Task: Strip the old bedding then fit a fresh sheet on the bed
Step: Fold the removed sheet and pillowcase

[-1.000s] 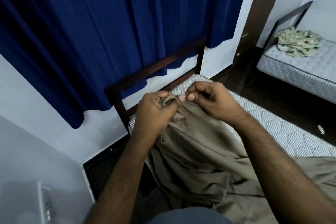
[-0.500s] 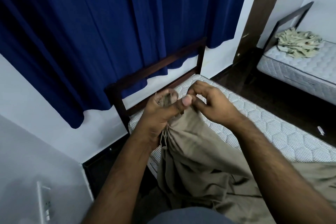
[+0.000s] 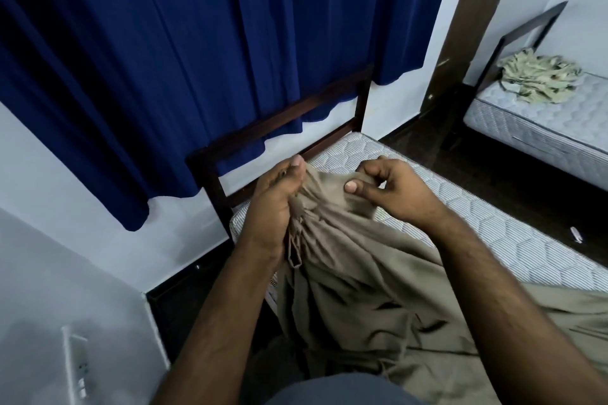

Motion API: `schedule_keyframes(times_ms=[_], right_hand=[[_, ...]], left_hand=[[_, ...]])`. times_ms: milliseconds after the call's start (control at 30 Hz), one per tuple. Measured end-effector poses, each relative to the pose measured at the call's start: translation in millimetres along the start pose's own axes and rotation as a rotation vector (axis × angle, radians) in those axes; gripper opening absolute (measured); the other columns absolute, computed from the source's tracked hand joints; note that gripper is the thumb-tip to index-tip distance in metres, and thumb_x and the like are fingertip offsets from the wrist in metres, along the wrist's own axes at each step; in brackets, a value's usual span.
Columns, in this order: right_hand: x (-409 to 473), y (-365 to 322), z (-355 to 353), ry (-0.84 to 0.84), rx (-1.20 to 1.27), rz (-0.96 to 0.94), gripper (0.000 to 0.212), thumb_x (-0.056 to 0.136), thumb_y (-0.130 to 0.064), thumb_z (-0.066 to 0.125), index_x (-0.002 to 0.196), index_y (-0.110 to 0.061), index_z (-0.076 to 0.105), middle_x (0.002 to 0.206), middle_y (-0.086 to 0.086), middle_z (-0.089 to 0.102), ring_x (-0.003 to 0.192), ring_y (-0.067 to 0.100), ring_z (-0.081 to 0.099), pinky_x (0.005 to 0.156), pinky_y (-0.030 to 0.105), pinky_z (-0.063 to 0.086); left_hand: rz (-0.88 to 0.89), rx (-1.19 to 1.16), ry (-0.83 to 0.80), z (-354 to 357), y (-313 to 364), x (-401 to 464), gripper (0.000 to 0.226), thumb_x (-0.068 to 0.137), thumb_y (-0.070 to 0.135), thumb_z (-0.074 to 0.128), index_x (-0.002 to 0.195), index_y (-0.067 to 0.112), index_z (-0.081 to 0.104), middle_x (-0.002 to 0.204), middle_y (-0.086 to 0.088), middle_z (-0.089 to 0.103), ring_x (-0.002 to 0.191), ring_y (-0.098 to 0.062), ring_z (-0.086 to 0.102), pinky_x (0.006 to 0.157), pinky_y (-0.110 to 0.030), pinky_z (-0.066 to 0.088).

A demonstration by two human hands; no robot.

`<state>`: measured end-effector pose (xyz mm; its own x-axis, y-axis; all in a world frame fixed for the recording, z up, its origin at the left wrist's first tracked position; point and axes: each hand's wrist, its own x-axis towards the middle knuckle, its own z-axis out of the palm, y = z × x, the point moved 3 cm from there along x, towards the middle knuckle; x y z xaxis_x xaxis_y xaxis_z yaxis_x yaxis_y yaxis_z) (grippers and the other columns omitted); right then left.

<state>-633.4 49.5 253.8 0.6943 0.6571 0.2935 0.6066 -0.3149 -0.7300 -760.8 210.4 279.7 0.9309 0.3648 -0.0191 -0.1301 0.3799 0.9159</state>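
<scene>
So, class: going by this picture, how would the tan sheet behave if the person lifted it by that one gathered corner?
Probably floppy: the tan sheet hangs in soft folds below the left hand and right hand. Likely light for its size, since fingertip pinches hold it up. It would probably drag over the mattress rather than lift clear, as much of it lies spread there.

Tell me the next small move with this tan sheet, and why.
Probably spread the hands apart and draw the bunched edge toward the mattress corner by the headboard. Left hand and right hand both pinch the tan sheet, and the mattress there is bare.
</scene>
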Motion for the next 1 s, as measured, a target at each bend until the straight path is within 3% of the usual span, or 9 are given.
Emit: schedule_keyframes(times_ms=[100, 233, 333, 433, 533, 600, 767, 900, 1000], right_hand=[[-1.7, 7.8, -2.7, 0.057, -0.030, 0.069, 0.026, 0.083, -0.050, 0.075, 0.082, -0.024, 0.074, 0.071, -0.005, 0.066, 0.082, 0.006, 0.051, 0.070, 0.029, 0.042], [1.4, -17.1, -3.6, 0.227, -0.055, 0.011, 0.021, 0.084, -0.048, 0.074, 0.080, -0.027, 0.074, 0.074, -0.003, 0.066, 0.083, 0.009, 0.054, 0.068, 0.022, 0.041], [2.2, -41.8, -2.4, 0.196, 0.050, -0.065, 0.022, 0.088, -0.039, 0.075, 0.077, -0.020, 0.074, 0.072, -0.004, 0.070, 0.074, 0.010, 0.063, 0.065, 0.029, 0.049], [1.1, -51.6, -2.2, 0.116, 0.230, -0.047, 0.022, 0.091, -0.032, 0.073, 0.080, -0.013, 0.074, 0.068, -0.001, 0.070, 0.064, 0.004, 0.059, 0.059, 0.025, 0.047], [0.4, -55.0, -3.3, 0.038, 0.359, -0.062, 0.019, 0.092, -0.024, 0.070, 0.083, -0.008, 0.074, 0.076, 0.002, 0.074, 0.071, 0.007, 0.065, 0.066, 0.023, 0.049], [0.5, -56.1, -1.5, -0.023, 0.347, -0.093, 0.015, 0.093, -0.021, 0.067, 0.084, -0.011, 0.074, 0.079, -0.005, 0.075, 0.074, 0.002, 0.066, 0.069, 0.017, 0.049], [1.0, -44.7, 1.1, -0.036, 0.324, -0.061, 0.018, 0.097, -0.021, 0.065, 0.079, -0.020, 0.068, 0.063, -0.009, 0.060, 0.062, 0.001, 0.049, 0.057, 0.019, 0.039], [-6.9, -22.7, -1.6, -0.095, 0.246, 0.022, 0.016, 0.090, -0.037, 0.072, 0.083, -0.023, 0.072, 0.063, 0.005, 0.060, 0.056, 0.013, 0.046, 0.053, 0.030, 0.037], [-7.3, -17.8, -4.9, -0.019, 0.219, 0.076, 0.015, 0.087, -0.036, 0.075, 0.081, -0.023, 0.072, 0.066, 0.005, 0.066, 0.058, 0.009, 0.051, 0.055, 0.028, 0.040]], left_hand=[[-0.034, -0.049, -0.079, 0.8, -1.6, -0.6, 0.037, 0.087, 0.038, 0.067, 0.055, 0.023, 0.059, 0.058, 0.009, 0.053, 0.055, -0.006, 0.052, 0.061, -0.024, 0.047], [0.010, 0.347, -0.281, 7.2, -15.4, 5.1, 0.034, 0.079, 0.045, 0.082, 0.083, 0.018, 0.061, 0.069, 0.010, 0.062, 0.062, -0.002, 0.057, 0.063, -0.019, 0.048], [0.112, 0.557, -0.203, 9.3, -25.3, 10.6, 0.032, 0.072, 0.047, 0.084, 0.083, 0.019, 0.071, 0.081, 0.004, 0.073, 0.079, -0.009, 0.067, 0.077, -0.035, 0.054], [0.174, 0.550, -0.081, 2.3, -21.6, 13.0, 0.020, 0.084, 0.029, 0.083, 0.079, 0.016, 0.067, 0.073, 0.003, 0.068, 0.071, -0.008, 0.063, 0.070, -0.030, 0.051], [0.175, 0.640, -0.005, -6.8, -16.8, 14.5, 0.048, 0.072, 0.052, 0.087, 0.100, 0.030, 0.056, 0.095, 0.002, 0.071, 0.088, -0.013, 0.069, 0.075, -0.036, 0.058], [0.191, 0.662, -0.100, -1.7, -16.6, 14.1, 0.042, 0.074, 0.053, 0.084, 0.098, 0.025, 0.063, 0.091, -0.001, 0.072, 0.087, -0.017, 0.071, 0.078, -0.047, 0.059], [0.207, 0.432, 0.007, 1.9, -10.0, 6.1, 0.046, 0.083, 0.051, 0.075, 0.062, 0.013, 0.059, 0.057, 0.003, 0.054, 0.056, -0.012, 0.050, 0.060, -0.030, 0.043], [0.185, 0.082, 0.062, -10.4, -0.3, 11.2, 0.091, 0.061, 0.061, 0.089, 0.085, -0.017, 0.048, 0.083, -0.015, 0.048, 0.077, -0.028, 0.041, 0.071, -0.044, 0.037], [0.125, -0.011, -0.031, -10.6, -3.9, 9.8, 0.070, 0.067, 0.046, 0.090, 0.086, -0.010, 0.052, 0.078, -0.015, 0.046, 0.069, -0.026, 0.043, 0.068, -0.035, 0.042]])
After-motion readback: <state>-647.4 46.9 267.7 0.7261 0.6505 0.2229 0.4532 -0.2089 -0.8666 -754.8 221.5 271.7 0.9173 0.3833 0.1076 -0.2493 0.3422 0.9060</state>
